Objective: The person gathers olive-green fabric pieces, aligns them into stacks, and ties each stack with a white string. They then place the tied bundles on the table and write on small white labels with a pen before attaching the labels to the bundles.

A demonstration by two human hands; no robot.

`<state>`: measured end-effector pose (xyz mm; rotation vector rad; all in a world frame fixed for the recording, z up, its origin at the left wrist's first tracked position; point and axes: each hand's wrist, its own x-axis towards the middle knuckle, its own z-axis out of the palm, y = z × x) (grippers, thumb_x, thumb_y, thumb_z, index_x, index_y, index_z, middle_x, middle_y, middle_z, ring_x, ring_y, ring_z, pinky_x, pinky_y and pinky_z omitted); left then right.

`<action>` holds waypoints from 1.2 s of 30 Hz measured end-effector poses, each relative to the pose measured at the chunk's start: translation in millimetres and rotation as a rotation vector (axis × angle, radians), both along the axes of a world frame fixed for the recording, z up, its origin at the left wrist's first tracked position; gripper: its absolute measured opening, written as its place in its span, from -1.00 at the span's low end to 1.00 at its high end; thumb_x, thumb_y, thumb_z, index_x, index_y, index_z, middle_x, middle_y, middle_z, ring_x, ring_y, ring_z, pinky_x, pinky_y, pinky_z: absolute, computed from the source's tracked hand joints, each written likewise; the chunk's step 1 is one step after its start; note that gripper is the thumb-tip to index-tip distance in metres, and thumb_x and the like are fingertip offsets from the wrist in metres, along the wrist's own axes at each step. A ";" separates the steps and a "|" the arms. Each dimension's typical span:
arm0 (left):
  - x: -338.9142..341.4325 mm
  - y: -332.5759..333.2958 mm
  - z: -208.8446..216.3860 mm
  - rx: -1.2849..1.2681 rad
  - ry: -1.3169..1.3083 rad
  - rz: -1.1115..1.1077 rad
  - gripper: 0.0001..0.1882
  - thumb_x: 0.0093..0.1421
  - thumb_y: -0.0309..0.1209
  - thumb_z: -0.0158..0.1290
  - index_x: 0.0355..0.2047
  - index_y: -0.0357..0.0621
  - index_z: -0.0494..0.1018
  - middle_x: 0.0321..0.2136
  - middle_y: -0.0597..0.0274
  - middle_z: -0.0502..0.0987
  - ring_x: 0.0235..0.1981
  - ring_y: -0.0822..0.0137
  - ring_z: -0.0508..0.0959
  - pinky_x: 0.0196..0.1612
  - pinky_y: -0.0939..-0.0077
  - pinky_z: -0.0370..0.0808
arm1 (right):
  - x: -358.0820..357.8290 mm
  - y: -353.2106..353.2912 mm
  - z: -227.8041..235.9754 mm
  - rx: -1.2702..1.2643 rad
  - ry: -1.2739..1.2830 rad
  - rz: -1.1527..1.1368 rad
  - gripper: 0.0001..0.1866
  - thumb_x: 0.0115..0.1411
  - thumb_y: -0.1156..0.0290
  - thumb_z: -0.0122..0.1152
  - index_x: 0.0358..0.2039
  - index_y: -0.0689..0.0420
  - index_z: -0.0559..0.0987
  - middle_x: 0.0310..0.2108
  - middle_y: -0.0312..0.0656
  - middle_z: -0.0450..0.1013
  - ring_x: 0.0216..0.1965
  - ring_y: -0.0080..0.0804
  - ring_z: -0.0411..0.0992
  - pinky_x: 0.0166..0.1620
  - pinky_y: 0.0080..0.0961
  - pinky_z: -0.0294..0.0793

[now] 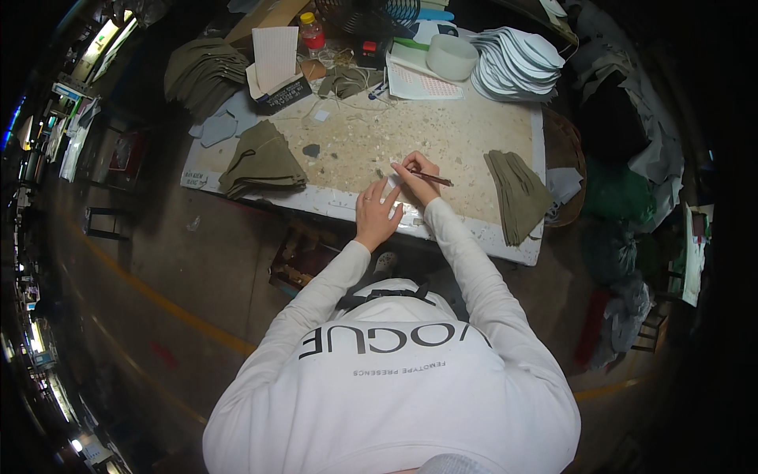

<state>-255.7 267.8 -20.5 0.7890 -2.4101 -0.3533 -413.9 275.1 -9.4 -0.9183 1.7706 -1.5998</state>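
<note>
My right hand (pixel 418 175) is closed round a dark reddish pen (pixel 439 179), whose shaft sticks out to the right past the fingers. Just left of it, my left hand (pixel 377 215) lies flat near the table's front edge with its fingers apart. Between the two hands shows a small white piece, perhaps paper (pixel 390 184), partly covered by the fingers. A stack of olive fabric pieces (pixel 263 160) lies to the left of my hands. Another olive stack (pixel 517 196) sits to the right, close to the table's right edge.
The worn table (pixel 450 130) carries scraps. Along its back are more olive pieces (pixel 204 73), an open box (pixel 280 96), a yellow-capped bottle (pixel 313 37), a fan (pixel 368 13), a tape roll (pixel 453 58) and a white stack (pixel 515 65). A basket (pixel 574 141) stands at the right.
</note>
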 end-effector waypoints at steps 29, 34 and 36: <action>-0.9 0.3 -1.7 -0.003 0.011 0.028 -0.55 0.04 -0.25 0.10 0.00 0.07 0.46 0.06 0.13 0.34 0.12 0.11 0.29 0.12 0.15 0.18 | 8.1 -15.2 -29.8 -0.049 0.302 -0.187 -0.74 0.03 0.39 0.22 -0.68 0.21 0.39 -0.78 -0.17 0.27 -0.73 -0.44 0.22 -0.59 -0.45 0.22; -1.1 -0.7 -3.6 -0.003 0.026 0.025 -0.55 0.04 -0.25 0.10 0.00 0.07 0.46 0.05 0.13 0.34 0.12 0.12 0.29 0.12 0.15 0.18 | 7.7 -13.8 -29.1 -0.061 0.369 -0.212 -0.75 0.02 0.40 0.21 -0.67 0.21 0.39 -0.79 -0.17 0.27 -0.74 -0.43 0.22 -0.60 -0.44 0.21; -0.6 -1.3 -4.4 -0.002 0.030 0.022 -0.55 0.04 -0.25 0.10 -0.01 0.07 0.46 0.05 0.12 0.34 0.12 0.12 0.29 0.12 0.15 0.18 | 8.0 -13.1 -28.8 -0.079 0.344 -0.198 -0.76 0.02 0.40 0.20 -0.67 0.21 0.40 -0.78 -0.18 0.27 -0.74 -0.43 0.22 -0.60 -0.45 0.22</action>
